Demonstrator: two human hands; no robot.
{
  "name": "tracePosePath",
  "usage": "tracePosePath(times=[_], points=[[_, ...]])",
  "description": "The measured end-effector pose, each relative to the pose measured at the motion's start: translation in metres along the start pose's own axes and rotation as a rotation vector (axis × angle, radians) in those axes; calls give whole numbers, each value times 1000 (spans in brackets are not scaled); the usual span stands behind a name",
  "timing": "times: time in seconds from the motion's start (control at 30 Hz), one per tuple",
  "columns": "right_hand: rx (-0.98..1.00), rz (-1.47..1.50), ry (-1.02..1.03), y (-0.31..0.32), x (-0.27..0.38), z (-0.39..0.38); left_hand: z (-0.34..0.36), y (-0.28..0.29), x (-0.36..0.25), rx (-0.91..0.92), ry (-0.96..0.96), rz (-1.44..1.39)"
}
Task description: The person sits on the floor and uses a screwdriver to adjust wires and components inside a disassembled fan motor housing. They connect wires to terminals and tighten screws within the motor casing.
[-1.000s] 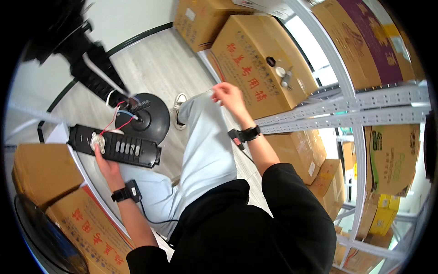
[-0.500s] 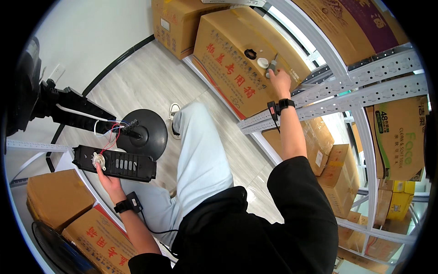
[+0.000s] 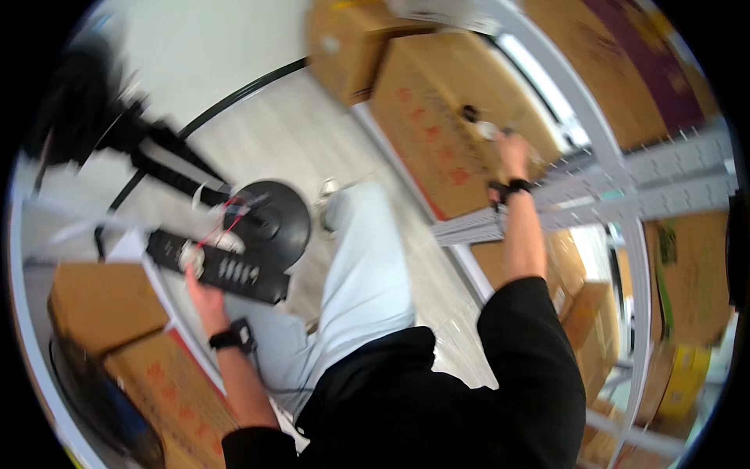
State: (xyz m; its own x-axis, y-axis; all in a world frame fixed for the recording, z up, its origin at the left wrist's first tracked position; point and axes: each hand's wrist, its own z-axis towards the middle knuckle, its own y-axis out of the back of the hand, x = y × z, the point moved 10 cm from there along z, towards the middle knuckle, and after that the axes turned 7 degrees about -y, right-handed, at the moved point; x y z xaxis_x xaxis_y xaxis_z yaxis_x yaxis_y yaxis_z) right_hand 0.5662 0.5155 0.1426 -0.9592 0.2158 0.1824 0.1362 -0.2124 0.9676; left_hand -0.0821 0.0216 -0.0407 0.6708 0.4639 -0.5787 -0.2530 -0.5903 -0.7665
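My left hand (image 3: 205, 297) grips a black slotted panel (image 3: 266, 283) near my left leg, with its thumb at a white round part (image 3: 191, 254) on it. Red wires run from the panel to a black stand (image 3: 176, 164) with a round base (image 3: 285, 227). My right hand (image 3: 513, 152) reaches onto a large cardboard box (image 3: 422, 125), its fingers closed on a small grey tool (image 3: 508, 131), which is blurred. Beside it lie a white round item (image 3: 487, 130) and a black round item (image 3: 470, 113).
Cardboard boxes (image 3: 101, 305) sit at lower left beside a black rounded object (image 3: 94, 399). Metal racking (image 3: 656, 180) with more boxes (image 3: 680, 273) runs along my right. A white wall (image 3: 219, 39) with dark skirting borders the pale floor (image 3: 273, 141).
My right hand has moved forward and right from above my leg to the grey tool on the box. The view has shifted and is now blurred; my left hand still holds the panel.
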Motion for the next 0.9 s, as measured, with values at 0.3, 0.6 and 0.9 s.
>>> tracePosePath(times=[0.3, 0.6, 0.9], points=[[910, 722, 347, 26, 128, -266, -4, -21, -12, -16, -134, -23], [1188, 653, 713, 41, 316, -451, -11, -42, -14, -30, -181, 24], [829, 460, 897, 29, 423, -489, -16, -41, -22, -78, -251, 118]])
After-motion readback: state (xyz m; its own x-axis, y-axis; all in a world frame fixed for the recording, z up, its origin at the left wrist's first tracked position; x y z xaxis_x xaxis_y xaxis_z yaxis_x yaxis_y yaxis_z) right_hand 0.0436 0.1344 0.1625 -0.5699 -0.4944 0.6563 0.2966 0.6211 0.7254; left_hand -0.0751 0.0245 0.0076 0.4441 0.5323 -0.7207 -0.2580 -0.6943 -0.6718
